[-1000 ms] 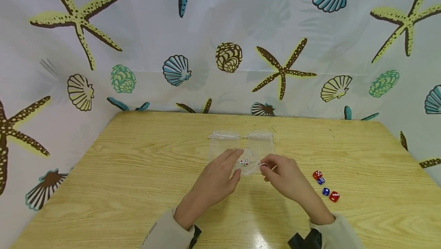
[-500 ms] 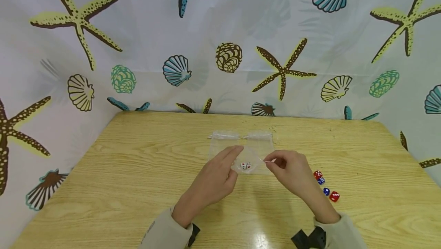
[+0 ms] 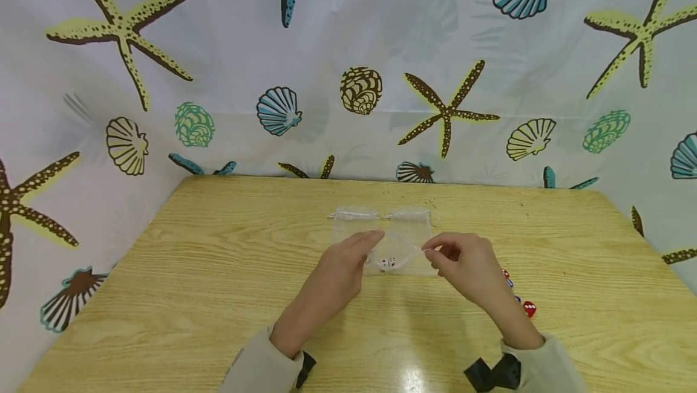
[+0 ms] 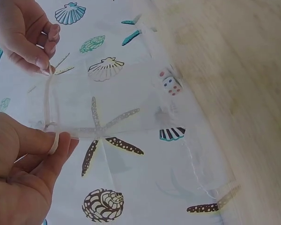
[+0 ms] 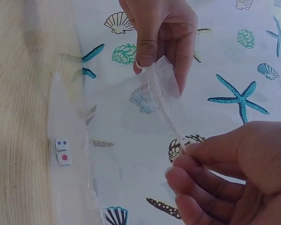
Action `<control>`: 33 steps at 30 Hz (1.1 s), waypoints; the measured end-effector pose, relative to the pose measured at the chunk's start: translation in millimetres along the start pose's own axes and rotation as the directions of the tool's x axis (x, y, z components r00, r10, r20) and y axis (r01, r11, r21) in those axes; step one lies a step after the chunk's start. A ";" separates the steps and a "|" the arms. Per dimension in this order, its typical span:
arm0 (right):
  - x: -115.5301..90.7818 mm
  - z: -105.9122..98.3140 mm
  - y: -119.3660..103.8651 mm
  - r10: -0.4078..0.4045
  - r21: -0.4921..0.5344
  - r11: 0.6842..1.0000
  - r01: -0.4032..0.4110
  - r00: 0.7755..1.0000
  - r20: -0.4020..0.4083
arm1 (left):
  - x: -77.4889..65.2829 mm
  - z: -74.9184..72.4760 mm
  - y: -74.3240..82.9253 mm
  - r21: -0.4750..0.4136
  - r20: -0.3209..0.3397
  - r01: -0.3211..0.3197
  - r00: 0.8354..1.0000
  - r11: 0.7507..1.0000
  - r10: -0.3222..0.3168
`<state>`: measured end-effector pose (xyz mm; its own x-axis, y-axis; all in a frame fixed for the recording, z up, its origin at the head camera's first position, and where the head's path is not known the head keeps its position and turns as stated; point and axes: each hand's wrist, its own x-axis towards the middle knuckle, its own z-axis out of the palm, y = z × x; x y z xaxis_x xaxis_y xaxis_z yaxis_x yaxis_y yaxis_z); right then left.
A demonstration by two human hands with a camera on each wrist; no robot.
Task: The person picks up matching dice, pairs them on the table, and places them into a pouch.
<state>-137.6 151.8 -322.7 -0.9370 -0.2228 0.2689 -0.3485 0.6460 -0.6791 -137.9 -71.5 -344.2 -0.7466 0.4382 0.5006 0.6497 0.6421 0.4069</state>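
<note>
A sheer white drawstring pouch [image 3: 402, 249] hangs between both hands, with two white dice [image 3: 388, 262] showing through the bottom of it. My left hand [image 3: 342, 265] pinches a loop of the drawstring [image 4: 55, 143] between thumb and forefinger at one side of the pouch's mouth. At the other side, the thumb and forefinger of my right hand [image 3: 463, 263] pinch the cord's other end [image 5: 182, 146]. Between them the mouth is drawn out nearly straight in the right wrist view. From the head view, the left fingertips are hidden behind the hand.
Two more sheer pouches, one on the left [image 3: 354, 216] and one on the right [image 3: 411, 216], lie flat behind the hands on the wooden table [image 3: 218, 272]. Red and blue dice [image 3: 529, 308] rest by the right forearm, partly covered. A patterned cloth [image 3: 327, 36] walls the back and sides.
My right hand has moved right and slightly away, stretching the pouch's mouth wider. The white dice have sunk a little. My left hand has turned slightly, and my right forearm now covers some red and blue dice.
</note>
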 end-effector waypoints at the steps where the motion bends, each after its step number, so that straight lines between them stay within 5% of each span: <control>1: 0.1 -0.9 0.2 0.002 0.008 1.000 -0.002 1.000 -0.001 | 0.1 -0.8 -0.5 0.003 -0.008 0.003 1.000 1.000 -0.003; 10: 0.2 -7.5 4.4 0.043 0.052 0.998 -0.043 0.999 -0.005 | 0.1 -8.1 -3.2 0.004 -0.032 0.092 0.995 0.996 -0.092; 15: 0.6 -7.3 6.3 0.032 0.188 0.981 -0.038 0.999 0.037 | -0.7 -9.6 -5.0 0.028 -0.074 0.114 0.991 0.993 -0.112; 20: 3.1 -8.6 13.3 -0.034 0.330 0.944 0.006 0.996 0.079 | -0.6 -14.9 -5.0 0.037 -0.092 0.160 0.983 0.986 -0.156; 25: 4.6 -12.2 17.9 -0.082 0.359 0.932 0.046 0.993 0.087 | -0.7 -19.6 -5.2 0.023 -0.087 0.224 0.971 0.974 -0.221; 33: 3.3 -15.0 20.9 -0.168 0.451 0.887 0.101 0.980 0.110 | -0.9 -23.5 -5.7 0.030 -0.102 0.235 0.968 0.972 -0.231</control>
<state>-147.6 175.5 -325.7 -0.8621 -0.4066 0.3025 -0.4142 0.2214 -0.8828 -137.5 -90.3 -329.0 -0.8578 0.2121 0.4682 0.4517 0.7457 0.4898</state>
